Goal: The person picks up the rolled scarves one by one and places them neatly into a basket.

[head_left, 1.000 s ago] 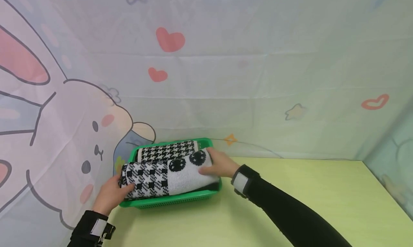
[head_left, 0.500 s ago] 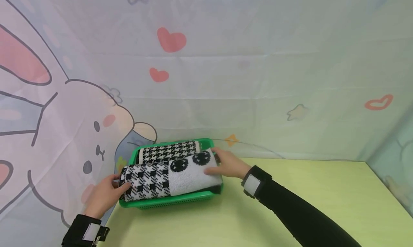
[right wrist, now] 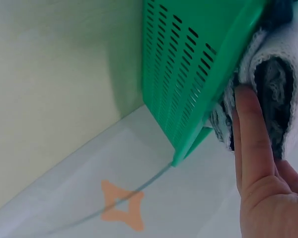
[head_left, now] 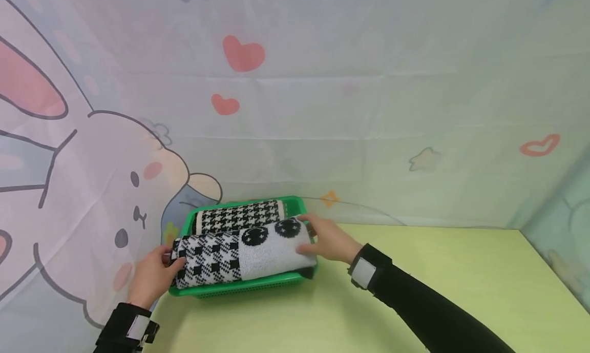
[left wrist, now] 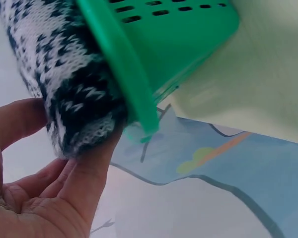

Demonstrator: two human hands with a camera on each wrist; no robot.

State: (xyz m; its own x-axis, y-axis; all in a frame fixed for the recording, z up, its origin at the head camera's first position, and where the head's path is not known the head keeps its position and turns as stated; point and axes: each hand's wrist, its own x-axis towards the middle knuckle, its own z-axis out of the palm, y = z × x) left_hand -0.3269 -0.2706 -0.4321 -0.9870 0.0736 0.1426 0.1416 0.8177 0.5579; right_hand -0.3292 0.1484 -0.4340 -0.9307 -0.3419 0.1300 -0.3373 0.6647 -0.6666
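A rolled black-and-white knit (head_left: pixel 209 258) lies along the front of a green plastic basket (head_left: pixel 249 286). Houndstooth covers its left part; its right part is white with two black round motifs. Whether it is a scarf or a sweater I cannot tell. At its left end, my left hand (head_left: pixel 152 273) holds it between thumb and fingers, as the left wrist view also shows. My right hand (head_left: pixel 329 240) spans the right end, thumb in front, with fingers (right wrist: pixel 253 134) against the layered folds in the right wrist view. Behind it sits a second houndstooth knit (head_left: pixel 241 215) with a pale edge.
The basket stands on a pale yellow-green table (head_left: pixel 415 281), close to the back. A printed cloth (head_left: pixel 322 112) with hearts, stars and a large rabbit hangs behind it and along the left side.
My right hand has slid slightly rightward towards the end of the knit. The knit has settled a little lower in the basket at its right end. My left hand stays at the left end.
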